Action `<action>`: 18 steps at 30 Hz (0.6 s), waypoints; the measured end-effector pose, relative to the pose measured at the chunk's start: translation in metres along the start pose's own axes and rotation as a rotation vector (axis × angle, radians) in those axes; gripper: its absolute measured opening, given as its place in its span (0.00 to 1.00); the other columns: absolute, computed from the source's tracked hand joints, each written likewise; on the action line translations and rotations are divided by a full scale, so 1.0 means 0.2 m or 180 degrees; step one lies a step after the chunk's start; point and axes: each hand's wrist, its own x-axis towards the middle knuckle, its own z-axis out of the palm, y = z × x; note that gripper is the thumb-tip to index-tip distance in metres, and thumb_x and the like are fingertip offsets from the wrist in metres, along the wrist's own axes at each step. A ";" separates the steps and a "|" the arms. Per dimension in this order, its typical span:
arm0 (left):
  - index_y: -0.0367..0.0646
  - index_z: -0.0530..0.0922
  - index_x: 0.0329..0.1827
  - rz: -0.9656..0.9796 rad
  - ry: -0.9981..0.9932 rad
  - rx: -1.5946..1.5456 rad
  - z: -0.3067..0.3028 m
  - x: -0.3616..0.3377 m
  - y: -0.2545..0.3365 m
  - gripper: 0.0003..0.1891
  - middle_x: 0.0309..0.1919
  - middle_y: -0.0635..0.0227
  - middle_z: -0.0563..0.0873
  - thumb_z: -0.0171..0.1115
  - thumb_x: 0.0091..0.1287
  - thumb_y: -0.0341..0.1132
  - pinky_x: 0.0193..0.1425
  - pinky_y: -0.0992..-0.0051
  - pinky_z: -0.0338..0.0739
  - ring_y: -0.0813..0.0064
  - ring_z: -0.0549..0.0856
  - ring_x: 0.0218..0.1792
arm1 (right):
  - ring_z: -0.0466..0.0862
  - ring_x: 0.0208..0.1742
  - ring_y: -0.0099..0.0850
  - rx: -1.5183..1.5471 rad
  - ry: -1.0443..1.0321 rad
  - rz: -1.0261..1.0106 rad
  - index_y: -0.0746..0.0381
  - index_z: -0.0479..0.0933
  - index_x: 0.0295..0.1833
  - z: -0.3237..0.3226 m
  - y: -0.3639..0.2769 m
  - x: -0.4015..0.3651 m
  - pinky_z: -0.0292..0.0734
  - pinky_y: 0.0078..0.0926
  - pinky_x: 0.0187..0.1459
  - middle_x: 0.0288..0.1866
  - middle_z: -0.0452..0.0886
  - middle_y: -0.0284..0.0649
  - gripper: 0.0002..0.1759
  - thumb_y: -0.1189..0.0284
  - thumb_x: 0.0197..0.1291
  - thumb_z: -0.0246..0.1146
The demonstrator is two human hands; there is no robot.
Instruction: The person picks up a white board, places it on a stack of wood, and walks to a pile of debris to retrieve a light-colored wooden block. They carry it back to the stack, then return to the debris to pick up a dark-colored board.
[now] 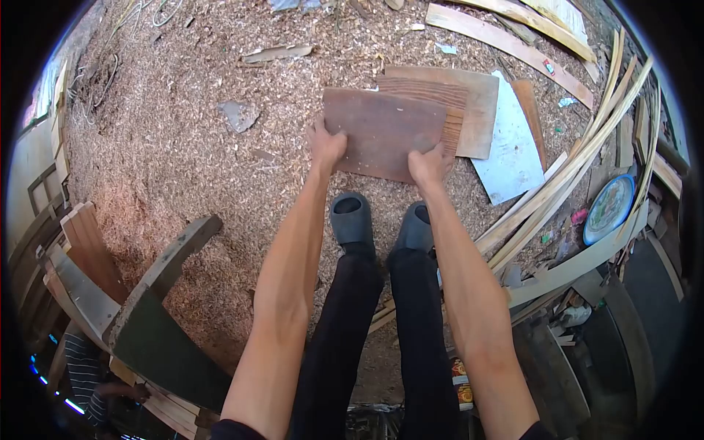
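Note:
A flat reddish-brown wooden board (385,132) is held between my two hands, in front of my feet. My left hand (326,147) grips its left edge, thumb on top and fingers mostly under the board. At the lower right corner, my right hand (431,163) holds it the same way. Partly covered by this board lie a striped wood-grain board (453,99) and a paler tan board (480,110). Beside them on the right is a white sheet (510,158), with a narrow brown piece (529,110) next to it.
Wood shavings (183,132) cover the ground. Long thin wood strips (579,161) curve along the right, near a blue-rimmed basin (610,209). A dark green machine or bench (158,345) stands at lower left, with a person in a striped sleeve (82,367) beyond it.

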 end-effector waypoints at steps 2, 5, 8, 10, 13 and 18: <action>0.36 0.63 0.56 0.0041 -0.0226 -0.0504 0.02 0.05 -0.10 0.30 0.49 0.53 0.67 0.59 0.47 0.33 0.55 0.68 0.63 0.60 0.68 0.51 | 0.52 0.63 0.51 0.0227 0.0006 -0.0040 0.69 0.48 0.62 -0.03 0.00 0.00 0.51 0.39 0.60 0.59 0.52 0.60 0.41 0.64 0.46 0.58; 0.36 0.61 0.57 0.0067 -0.0594 -0.0986 -0.04 0.03 -0.05 0.27 0.44 0.58 0.73 0.57 0.53 0.28 0.48 0.73 0.69 0.68 0.74 0.44 | 0.59 0.59 0.51 0.0778 0.0145 -0.0243 0.69 0.52 0.60 0.02 0.13 0.09 0.54 0.38 0.59 0.55 0.60 0.59 0.36 0.60 0.50 0.56; 0.36 0.59 0.52 -0.0055 -0.0619 -0.1254 -0.06 -0.05 -0.02 0.24 0.42 0.57 0.73 0.59 0.56 0.35 0.48 0.72 0.69 0.70 0.74 0.44 | 0.65 0.55 0.51 0.1174 0.0162 -0.0220 0.70 0.57 0.56 -0.04 0.18 0.04 0.57 0.38 0.56 0.50 0.67 0.58 0.30 0.58 0.56 0.50; 0.35 0.60 0.51 -0.0123 -0.0850 -0.1593 -0.18 -0.16 0.13 0.24 0.45 0.56 0.72 0.59 0.56 0.36 0.50 0.72 0.68 0.68 0.73 0.46 | 0.67 0.54 0.49 0.1168 0.0163 -0.0434 0.72 0.61 0.53 -0.09 0.24 -0.01 0.60 0.38 0.54 0.50 0.68 0.57 0.26 0.59 0.61 0.43; 0.34 0.58 0.52 -0.0232 -0.1294 -0.1968 -0.33 -0.34 0.29 0.25 0.47 0.54 0.73 0.58 0.58 0.37 0.50 0.73 0.68 0.68 0.73 0.48 | 0.67 0.55 0.47 0.2238 0.0060 -0.0606 0.73 0.60 0.54 -0.21 0.34 -0.13 0.59 0.35 0.55 0.52 0.68 0.57 0.26 0.60 0.62 0.41; 0.32 0.54 0.58 -0.0571 -0.1643 -0.1322 -0.76 -0.81 0.57 0.35 0.46 0.52 0.75 0.61 0.54 0.42 0.52 0.71 0.68 0.65 0.74 0.48 | 0.69 0.54 0.41 0.2033 -0.0294 -0.0278 0.70 0.62 0.56 -0.89 0.38 -0.67 0.61 0.32 0.54 0.52 0.70 0.51 0.27 0.57 0.62 0.43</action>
